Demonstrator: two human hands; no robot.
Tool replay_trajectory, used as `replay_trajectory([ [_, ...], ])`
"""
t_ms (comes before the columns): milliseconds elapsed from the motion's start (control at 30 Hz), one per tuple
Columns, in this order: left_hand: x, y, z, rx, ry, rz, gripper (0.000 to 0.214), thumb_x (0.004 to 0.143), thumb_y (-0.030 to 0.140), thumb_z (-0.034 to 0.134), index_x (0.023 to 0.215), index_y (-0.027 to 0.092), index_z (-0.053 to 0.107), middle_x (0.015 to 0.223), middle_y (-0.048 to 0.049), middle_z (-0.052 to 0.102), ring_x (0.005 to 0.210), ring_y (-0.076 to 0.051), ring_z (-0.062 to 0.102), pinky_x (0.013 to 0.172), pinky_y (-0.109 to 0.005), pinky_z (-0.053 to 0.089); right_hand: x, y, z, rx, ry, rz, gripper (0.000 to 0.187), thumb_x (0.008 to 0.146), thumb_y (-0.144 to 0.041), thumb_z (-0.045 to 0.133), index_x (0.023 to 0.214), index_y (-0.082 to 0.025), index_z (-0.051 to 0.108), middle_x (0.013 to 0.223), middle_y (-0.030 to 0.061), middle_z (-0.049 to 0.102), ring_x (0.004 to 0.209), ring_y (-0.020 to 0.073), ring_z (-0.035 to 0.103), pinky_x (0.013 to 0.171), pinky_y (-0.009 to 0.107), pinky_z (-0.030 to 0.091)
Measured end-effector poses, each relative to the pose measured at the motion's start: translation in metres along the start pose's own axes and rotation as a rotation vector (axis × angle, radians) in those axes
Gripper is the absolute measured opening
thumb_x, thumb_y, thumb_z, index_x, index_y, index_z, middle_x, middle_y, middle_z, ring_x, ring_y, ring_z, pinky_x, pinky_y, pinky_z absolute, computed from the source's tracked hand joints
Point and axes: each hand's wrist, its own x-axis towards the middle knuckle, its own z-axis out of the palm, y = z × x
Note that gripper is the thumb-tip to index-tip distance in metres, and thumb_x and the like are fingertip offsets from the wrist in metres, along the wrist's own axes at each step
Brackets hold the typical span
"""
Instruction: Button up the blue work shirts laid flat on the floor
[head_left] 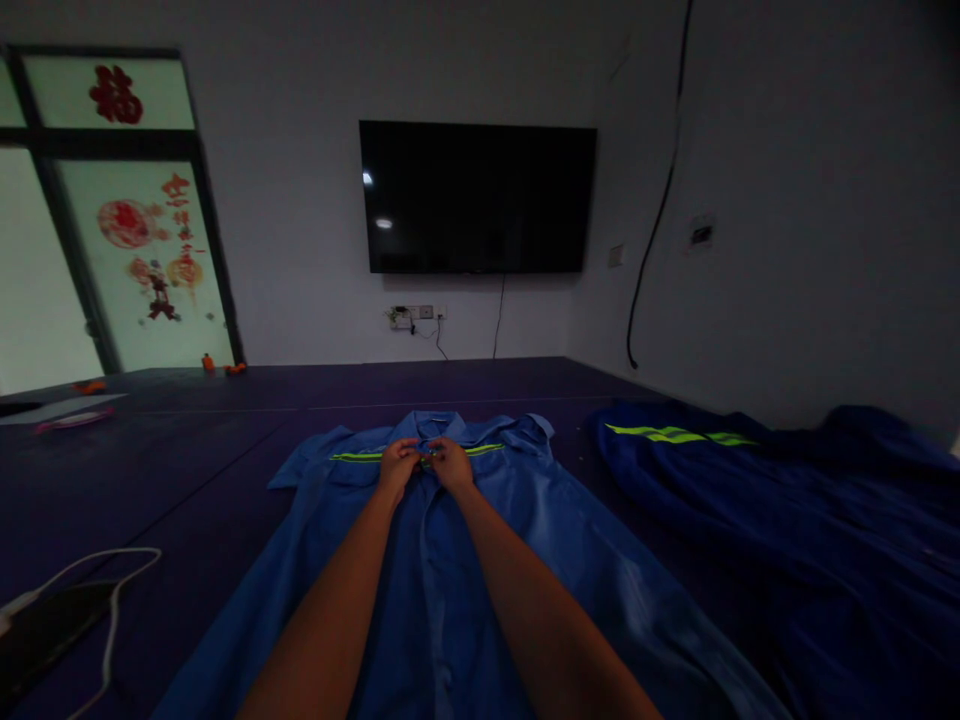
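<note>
A blue work shirt [517,520] with a yellow-green reflective stripe across the chest lies flat, front up, on a dark purple surface [195,470]. Both my arms reach out over it. My left hand [397,464] and my right hand [451,463] meet at the shirt's front placket just below the collar, on the stripe line. The fingers of both hands are pinched together on the fabric there. What exactly sits between the fingertips is too small to make out.
A darker blue garment [757,500] with a reflective stripe is heaped to the right. A dark phone [45,630] with a white cable lies at the near left. A black wall TV [477,197], a power strip and a glass door with red decorations stand beyond.
</note>
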Motion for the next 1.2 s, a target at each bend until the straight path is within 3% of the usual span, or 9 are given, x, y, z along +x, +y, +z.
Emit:
replay_trajectory([
  [267, -0.002, -0.001, 0.001, -0.005, 0.033, 0.014, 0.029, 0.059, 0.015, 0.061, 0.088, 0.014, 0.060, 0.058, 0.0009, 0.060, 0.051, -0.010, 0.057, 0.049, -0.018, 0.044, -0.006, -0.008, -0.005, -0.117, 0.016, -0.029, 0.018, 0.070, -0.022, 0.058, 0.087, -0.018, 0.062, 0.062, 0.0013, 0.059, 0.059, 0.0139, 0.053, 0.055, 0.022, 0.035],
  [567, 0.001, -0.004, 0.002, 0.025, 0.088, 0.054, 0.025, 0.059, 0.015, 0.060, 0.084, 0.014, 0.060, 0.056, 0.0018, 0.059, 0.049, -0.010, 0.055, 0.047, -0.019, 0.043, -0.006, -0.008, -0.003, -0.139, -0.003, -0.013, 0.012, 0.076, -0.019, 0.050, 0.083, -0.021, 0.060, 0.061, -0.0012, 0.059, 0.057, 0.0124, 0.054, 0.051, 0.020, 0.031],
  [1200, 0.015, -0.016, 0.000, 0.187, 0.117, 0.120, 0.021, 0.056, 0.008, 0.061, 0.076, 0.014, 0.060, 0.051, 0.0047, 0.056, 0.043, -0.009, 0.051, 0.047, -0.018, 0.039, 0.000, -0.002, -0.002, -0.079, -0.013, 0.045, 0.017, 0.080, -0.019, 0.045, 0.085, -0.017, 0.061, 0.060, -0.0010, 0.061, 0.058, 0.0113, 0.057, 0.056, 0.018, 0.041],
])
